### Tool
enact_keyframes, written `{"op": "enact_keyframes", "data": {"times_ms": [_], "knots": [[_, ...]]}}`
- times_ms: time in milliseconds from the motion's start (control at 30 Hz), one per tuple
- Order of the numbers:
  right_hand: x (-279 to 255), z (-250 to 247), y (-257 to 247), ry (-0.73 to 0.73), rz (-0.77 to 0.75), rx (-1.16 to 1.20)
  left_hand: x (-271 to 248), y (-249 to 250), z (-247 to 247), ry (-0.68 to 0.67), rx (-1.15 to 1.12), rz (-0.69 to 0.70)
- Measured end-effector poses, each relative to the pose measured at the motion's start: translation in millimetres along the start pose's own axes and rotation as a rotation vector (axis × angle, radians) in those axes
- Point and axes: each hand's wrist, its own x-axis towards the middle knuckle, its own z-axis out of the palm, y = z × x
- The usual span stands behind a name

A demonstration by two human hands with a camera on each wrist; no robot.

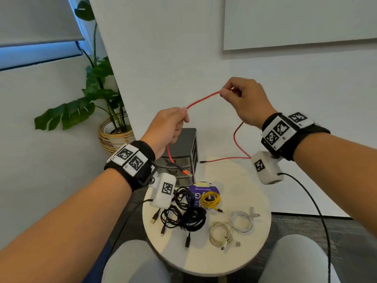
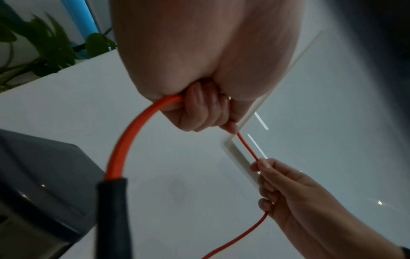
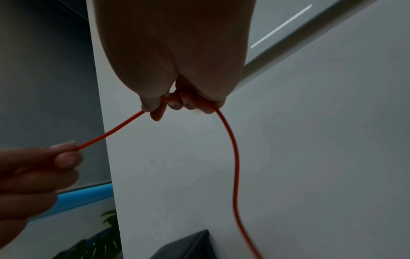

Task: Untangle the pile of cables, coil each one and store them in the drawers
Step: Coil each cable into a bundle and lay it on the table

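Observation:
A red cable [image 1: 204, 98] is stretched in the air between both hands, above the round table [image 1: 253, 260]. My left hand [image 1: 173, 125] grips it in a curled fist [image 2: 199, 112]; its USB plug [image 1: 186, 173] dangles below, in front of the dark drawer unit [image 1: 183, 148]. My right hand [image 1: 234, 94] pinches the cable higher up [image 3: 155, 106], and the rest hangs down to the tabletop, ending near the drawers [image 1: 202, 161]. Tangled black cables [image 1: 183, 215], a coiled yellow cable [image 1: 210, 200], a white coil [image 1: 241, 221] and a cream coil [image 1: 221, 234] lie on the table.
A purple round card [image 1: 196, 192] lies under the yellow coil. A potted plant [image 1: 102, 103] in a wicker basket stands on the floor to the left, beside a white wall. My knees [image 1: 132, 262] are at the table's near edge.

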Motion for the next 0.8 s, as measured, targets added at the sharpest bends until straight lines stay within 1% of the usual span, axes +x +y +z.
{"op": "enact_keyframes", "data": {"times_ms": [67,100,133,200,267,300,400,467,500,567,633,700,767,800], "knots": [[12,-3,-12,0.021,-0.088,-0.093,-11,8,-6,-0.074,-0.171,-0.022],[17,-5,-17,-0.001,-0.15,-0.172,-15,13,-9,-0.112,-0.271,-0.031],[20,-7,-19,-0.049,-0.215,-0.272,-19,19,-12,-0.144,-0.363,-0.028],[22,-9,-21,-0.19,-0.334,-0.506,-24,31,-18,-0.16,-0.462,0.046],[16,-10,-24,-0.332,-0.42,-0.671,-27,42,-23,-0.115,-0.458,0.148],[12,-9,-27,-0.389,-0.45,-0.699,-28,47,-23,-0.077,-0.435,0.18],[1,-7,-48,-0.505,-0.549,-0.685,-28,50,-16,0.068,-0.391,0.196],[-5,-5,-68,-0.53,-0.628,-0.672,-27,49,-7,0.144,-0.334,0.18],[-8,-6,-79,-0.519,-0.659,-0.641,-25,47,-3,0.151,-0.303,0.166],[-12,-8,-95,-0.494,-0.701,-0.569,-22,41,4,0.117,-0.266,0.129],[-10,-15,-104,-0.508,-0.709,-0.562,-20,37,6,0.061,-0.141,0.131],[-2,-27,-105,-0.52,-0.673,-0.549,-24,39,9,-0.036,0.01,0.155],[8,-38,-99,-0.493,-0.664,-0.52,-31,43,12,-0.154,0.036,0.168],[12,-41,-96,-0.49,-0.655,-0.503,-34,45,13,-0.186,0.036,0.181]]}}
